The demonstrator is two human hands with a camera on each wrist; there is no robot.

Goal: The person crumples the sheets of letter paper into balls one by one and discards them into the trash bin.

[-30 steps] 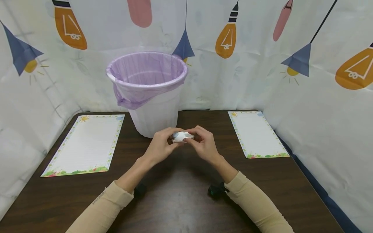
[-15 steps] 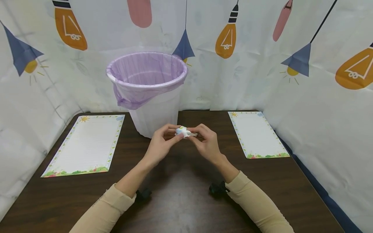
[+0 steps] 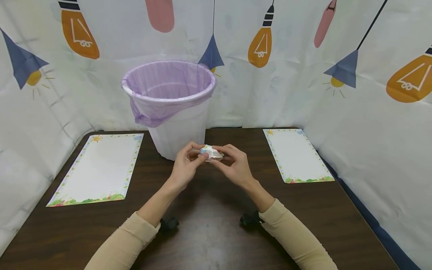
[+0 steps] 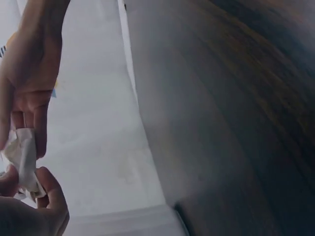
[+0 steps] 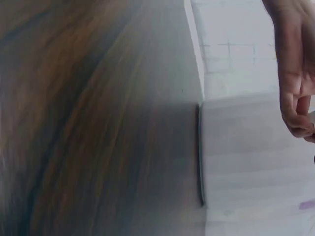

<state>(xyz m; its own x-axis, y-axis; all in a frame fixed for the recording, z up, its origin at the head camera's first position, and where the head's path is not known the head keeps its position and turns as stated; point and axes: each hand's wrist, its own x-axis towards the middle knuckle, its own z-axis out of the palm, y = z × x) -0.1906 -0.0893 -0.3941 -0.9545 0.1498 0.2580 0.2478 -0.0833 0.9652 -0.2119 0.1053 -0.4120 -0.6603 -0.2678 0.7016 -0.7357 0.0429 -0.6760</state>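
A crumpled piece of paper (image 3: 211, 152), white with light blue and a touch of yellow, is held between both hands above the table, in front of the bin. The left hand (image 3: 183, 167) pinches its left side with thumb and fingers. On the opposite side, the right hand (image 3: 236, 167) grips it the same way. In the left wrist view the crumpled paper (image 4: 23, 155) appears at the left edge, fingers on it from above and below. Only part of a hand shows at the right wrist view's edge; the paper is mostly out of sight there.
A white bin (image 3: 179, 131) with a purple liner (image 3: 153, 118) stands at the back of the dark wooden table (image 3: 209, 225). Flat sheets with decorated borders lie on both sides: a left sheet (image 3: 98, 168) and a right sheet (image 3: 298, 155). A printed curtain (image 3: 243, 97) hangs behind.
The fingers have shifted on the crumpled paper and it has turned between the hands, with a blue part showing more, then less. The hands stay in nearly the same place.
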